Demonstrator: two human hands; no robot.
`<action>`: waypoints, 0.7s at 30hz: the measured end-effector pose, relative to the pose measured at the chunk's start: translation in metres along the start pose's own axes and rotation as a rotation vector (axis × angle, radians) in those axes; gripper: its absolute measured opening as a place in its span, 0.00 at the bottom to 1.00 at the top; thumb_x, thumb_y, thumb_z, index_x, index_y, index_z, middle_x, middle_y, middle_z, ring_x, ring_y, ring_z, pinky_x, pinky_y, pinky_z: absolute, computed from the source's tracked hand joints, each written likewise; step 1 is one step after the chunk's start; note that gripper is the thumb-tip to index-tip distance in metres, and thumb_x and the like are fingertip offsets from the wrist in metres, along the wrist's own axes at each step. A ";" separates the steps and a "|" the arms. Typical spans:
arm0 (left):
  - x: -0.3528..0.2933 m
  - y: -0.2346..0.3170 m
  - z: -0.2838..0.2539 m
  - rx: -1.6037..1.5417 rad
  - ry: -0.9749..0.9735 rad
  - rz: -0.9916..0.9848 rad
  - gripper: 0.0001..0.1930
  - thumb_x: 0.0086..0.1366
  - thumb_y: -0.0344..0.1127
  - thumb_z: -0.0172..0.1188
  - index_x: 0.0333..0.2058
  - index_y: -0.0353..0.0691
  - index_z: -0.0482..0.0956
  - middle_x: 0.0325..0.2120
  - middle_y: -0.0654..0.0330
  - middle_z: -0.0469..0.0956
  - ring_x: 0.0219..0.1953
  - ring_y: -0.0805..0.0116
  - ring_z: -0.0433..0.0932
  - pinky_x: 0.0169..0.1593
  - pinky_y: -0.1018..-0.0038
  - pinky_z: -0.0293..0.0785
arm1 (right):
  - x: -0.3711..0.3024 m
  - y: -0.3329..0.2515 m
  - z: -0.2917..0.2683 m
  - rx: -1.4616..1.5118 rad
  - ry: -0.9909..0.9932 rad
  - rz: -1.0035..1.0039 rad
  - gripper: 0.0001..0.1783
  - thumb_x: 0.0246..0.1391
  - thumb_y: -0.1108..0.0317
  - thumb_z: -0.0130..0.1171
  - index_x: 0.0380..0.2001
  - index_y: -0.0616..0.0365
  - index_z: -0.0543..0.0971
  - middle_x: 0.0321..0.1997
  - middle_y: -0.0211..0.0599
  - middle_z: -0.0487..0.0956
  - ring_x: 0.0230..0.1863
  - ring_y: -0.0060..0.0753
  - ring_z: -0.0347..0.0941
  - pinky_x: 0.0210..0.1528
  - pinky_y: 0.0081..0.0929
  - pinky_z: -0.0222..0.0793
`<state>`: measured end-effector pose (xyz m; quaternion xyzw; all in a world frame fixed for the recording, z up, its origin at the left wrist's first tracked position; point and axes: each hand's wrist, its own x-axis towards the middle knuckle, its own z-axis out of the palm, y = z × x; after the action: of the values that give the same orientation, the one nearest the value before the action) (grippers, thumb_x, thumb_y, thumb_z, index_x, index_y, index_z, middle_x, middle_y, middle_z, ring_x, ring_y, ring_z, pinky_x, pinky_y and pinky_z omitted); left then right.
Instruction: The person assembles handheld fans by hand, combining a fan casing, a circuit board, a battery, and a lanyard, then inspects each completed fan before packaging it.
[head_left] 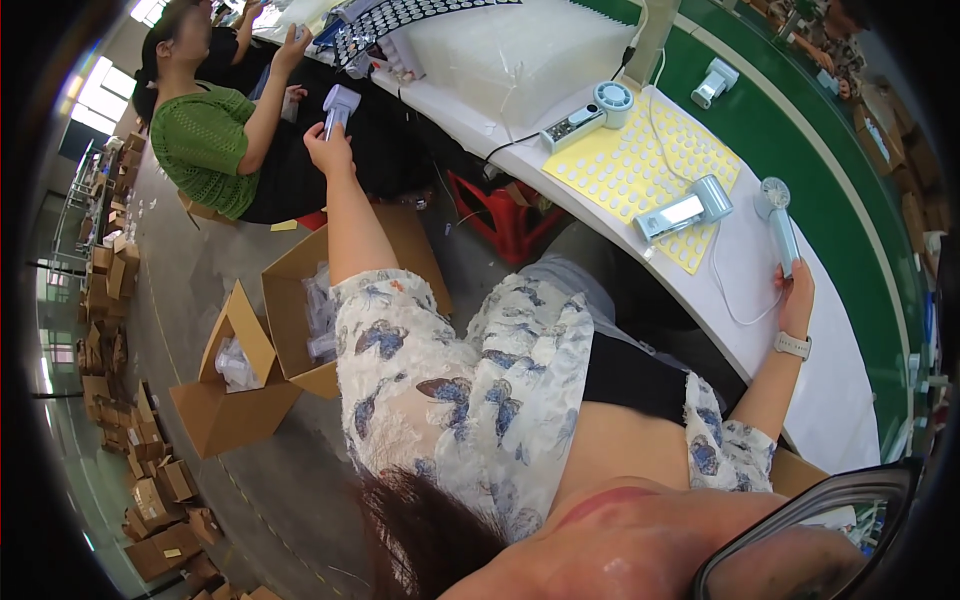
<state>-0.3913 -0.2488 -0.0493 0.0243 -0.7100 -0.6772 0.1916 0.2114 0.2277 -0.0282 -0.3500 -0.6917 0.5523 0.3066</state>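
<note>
Gripping a pale-lavender handheld fan (342, 103) in my left hand (331, 150), a light-blue round-headed fan (783, 225) in my right hand (796, 287) at the white bench (745, 275); two pale-blue fans (688, 210) lie there unheld, doneness unclear.

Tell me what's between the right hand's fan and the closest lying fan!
The head view shows white tabletop and a thin white cable between the held fan and the lying fan.

A factory workshop: a green conveyor belt (762, 125) runs beyond the right hand (797, 287); cardboard boxes (150, 555) (some open) stand left of the left hand (330, 150).
</note>
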 end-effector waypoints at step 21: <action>-0.033 -0.005 -0.009 -0.117 -0.122 0.257 0.14 0.60 0.28 0.57 0.46 0.35 0.75 0.37 0.53 0.75 0.34 0.68 0.77 0.33 0.77 0.80 | -0.010 -0.015 0.011 0.018 0.074 0.023 0.15 0.62 0.58 0.44 0.31 0.59 0.71 0.25 0.29 0.69 0.28 0.20 0.62 0.34 0.18 0.58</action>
<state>-0.3588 -0.2485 -0.0618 -0.1193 -0.6769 -0.6875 0.2344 0.2058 0.2108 -0.0159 -0.3753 -0.6708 0.5486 0.3290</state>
